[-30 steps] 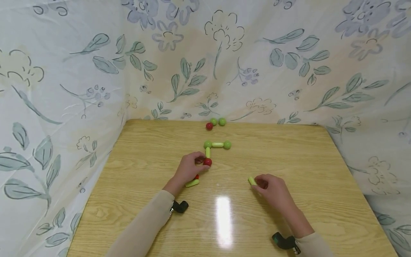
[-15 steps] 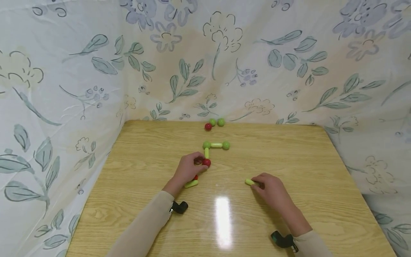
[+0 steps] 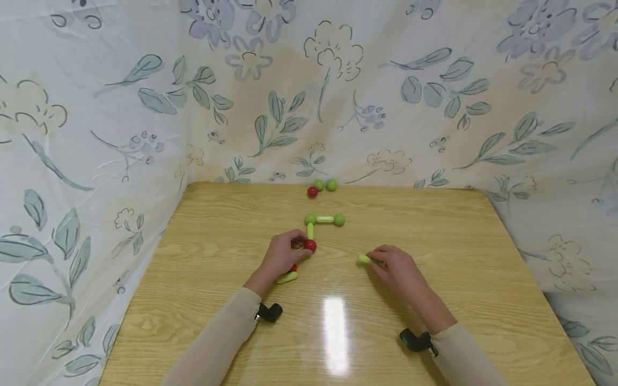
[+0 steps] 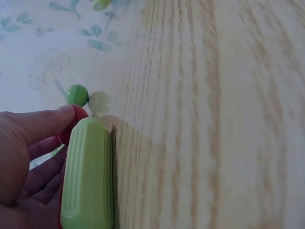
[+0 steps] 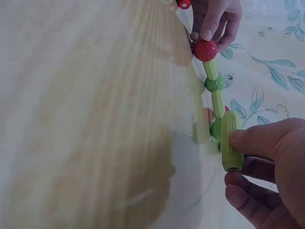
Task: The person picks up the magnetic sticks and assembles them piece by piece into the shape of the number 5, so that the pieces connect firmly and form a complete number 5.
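Now your outstretched left hand (image 3: 281, 252) pinches a red ball (image 3: 310, 246); your right hand (image 3: 395, 268), gripping a green stick (image 5: 231, 156), edges closer.

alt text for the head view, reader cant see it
A person's left hand grips the red ball ending an L-shaped ball-and-rod chain on a wooden table; the right hand pinches a separate green rod. Three more balls lie beyond.

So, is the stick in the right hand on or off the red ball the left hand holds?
Off: in the head view, bare table shows between the stick and the red ball.
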Available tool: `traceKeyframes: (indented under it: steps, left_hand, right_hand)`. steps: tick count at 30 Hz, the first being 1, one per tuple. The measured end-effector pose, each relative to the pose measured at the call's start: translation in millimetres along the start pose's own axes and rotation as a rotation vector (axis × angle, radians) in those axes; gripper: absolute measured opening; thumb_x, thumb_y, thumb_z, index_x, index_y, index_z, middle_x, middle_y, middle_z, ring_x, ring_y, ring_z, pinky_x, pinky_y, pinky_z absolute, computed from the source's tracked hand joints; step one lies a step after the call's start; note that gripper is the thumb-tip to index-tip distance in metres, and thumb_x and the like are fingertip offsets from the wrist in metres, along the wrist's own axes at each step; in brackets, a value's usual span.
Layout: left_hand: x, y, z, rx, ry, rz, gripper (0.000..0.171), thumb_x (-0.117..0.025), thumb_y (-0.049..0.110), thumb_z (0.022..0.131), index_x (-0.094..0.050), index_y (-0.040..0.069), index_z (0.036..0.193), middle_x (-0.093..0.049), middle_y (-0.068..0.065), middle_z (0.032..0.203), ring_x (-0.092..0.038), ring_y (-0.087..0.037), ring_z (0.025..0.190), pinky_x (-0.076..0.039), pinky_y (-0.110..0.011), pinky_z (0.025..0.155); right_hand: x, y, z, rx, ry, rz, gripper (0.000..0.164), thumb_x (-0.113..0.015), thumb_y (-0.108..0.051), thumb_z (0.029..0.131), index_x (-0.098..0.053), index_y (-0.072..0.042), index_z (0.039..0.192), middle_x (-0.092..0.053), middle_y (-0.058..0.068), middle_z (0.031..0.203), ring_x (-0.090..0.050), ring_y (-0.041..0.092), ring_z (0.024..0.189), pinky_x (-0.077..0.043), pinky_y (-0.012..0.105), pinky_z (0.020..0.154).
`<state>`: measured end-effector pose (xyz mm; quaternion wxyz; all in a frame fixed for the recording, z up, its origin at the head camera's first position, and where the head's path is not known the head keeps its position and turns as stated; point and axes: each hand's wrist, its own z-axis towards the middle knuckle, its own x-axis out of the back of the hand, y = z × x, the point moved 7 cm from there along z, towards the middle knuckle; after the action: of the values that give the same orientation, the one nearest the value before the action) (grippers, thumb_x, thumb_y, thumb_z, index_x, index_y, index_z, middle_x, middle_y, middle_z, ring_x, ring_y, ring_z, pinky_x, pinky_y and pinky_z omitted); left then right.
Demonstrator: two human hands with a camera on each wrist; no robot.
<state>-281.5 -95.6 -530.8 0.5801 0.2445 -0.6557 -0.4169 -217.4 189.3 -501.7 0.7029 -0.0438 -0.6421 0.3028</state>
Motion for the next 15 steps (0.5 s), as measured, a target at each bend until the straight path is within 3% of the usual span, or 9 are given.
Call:
traceKeyframes:
  steps: [7, 15]
  left_hand:
    - [-0.2, -1.2, 0.9, -0.004, 0.001, 0.004, 0.027, -0.09, 0.016, 0.093, -0.077, 0.01, 0.117, -0.074, 0.0, 0.103, -0.067, -0.017, 0.094, -0.06, -0.038, 0.086]
    - [-0.2, -2.1, 2.2, -0.014, -0.007, -0.021, 0.026, -0.089, 0.016, 0.093, -0.077, 0.01, 0.116, -0.075, 0.0, 0.103, -0.069, -0.016, 0.094, -0.061, -0.037, 0.086]
  right_hand:
    - [-2, -9, 23, 0.044, 0.008, 0.01, 0.025, -0.084, -0.007, 0.096, -0.081, -0.001, 0.12, -0.074, 0.008, 0.112, -0.066, 0.02, 0.088, -0.059, 0.039, 0.074]
    - [-18, -16, 43, 0.061, -0.022, 0.047, 0.024, -0.082, -0.008, 0.098, -0.081, -0.001, 0.121, -0.073, 0.006, 0.11, -0.064, 0.017, 0.087, -0.058, 0.037, 0.075]
